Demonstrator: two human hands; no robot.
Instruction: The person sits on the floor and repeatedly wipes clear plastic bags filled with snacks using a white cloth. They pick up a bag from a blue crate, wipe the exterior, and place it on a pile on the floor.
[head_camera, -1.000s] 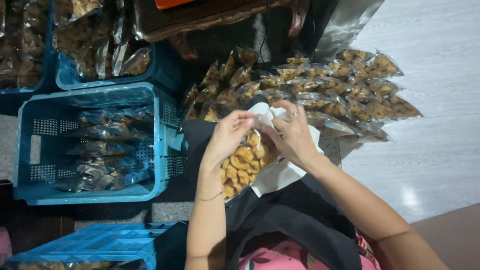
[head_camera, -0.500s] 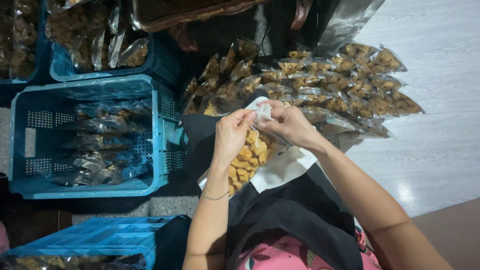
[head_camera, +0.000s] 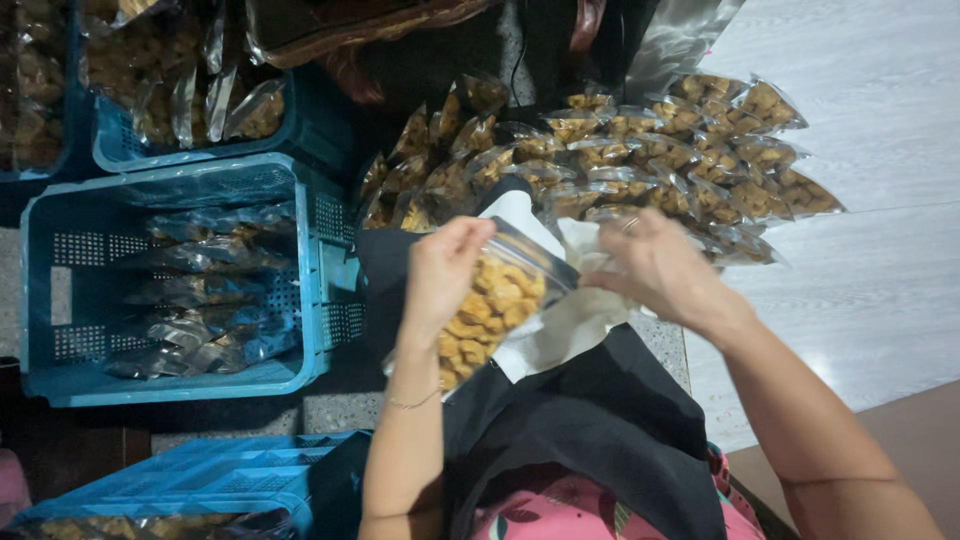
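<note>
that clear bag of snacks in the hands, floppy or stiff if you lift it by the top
Likely floppy: the clear bag is thin film, gripped by the left hand and right hand. Its golden pieces sit loose, so they probably shift and sag. Glossy film may be slippery.

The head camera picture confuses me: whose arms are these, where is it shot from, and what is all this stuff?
No machine here. The camera sits on a person's head and looks down at their own two bare arms. The left hand holds a clear bag of golden snacks; the right hand pinches white paper at the bag's top. A black cloth covers the lap. Beyond the hands lies a pile of filled bags. To the left stands a blue crate holding more packed bags.
</note>
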